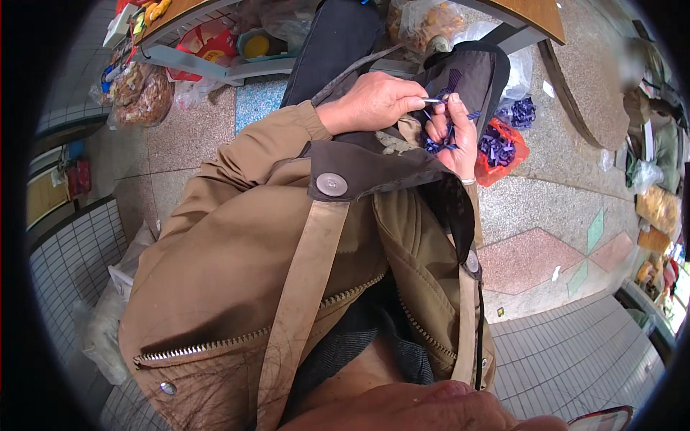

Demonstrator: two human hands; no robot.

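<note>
My left hand (384,102) is closed in a pinch. Between its thumb and finger is a slim pale object (432,100), too small to name, pointing toward the other hand. My right hand (460,135) has curled fingers around dark blue-purple strips (450,136), and some strip ends stick out past the fingertips. The two hands nearly meet above my lap, over a dark apron (374,167). Crumpled beige cloth (410,129) shows between them. Beside my right hand, a red plastic bag (519,159) holds more purple strips (497,147).
Another purple heap (524,113) lies on the floor behind the red bag. A wooden table (535,18) with a grey metal frame (262,70) stands ahead of my knees. Underneath are bags and a teal basin (248,39). Filled clear bags (147,100) sit at the left.
</note>
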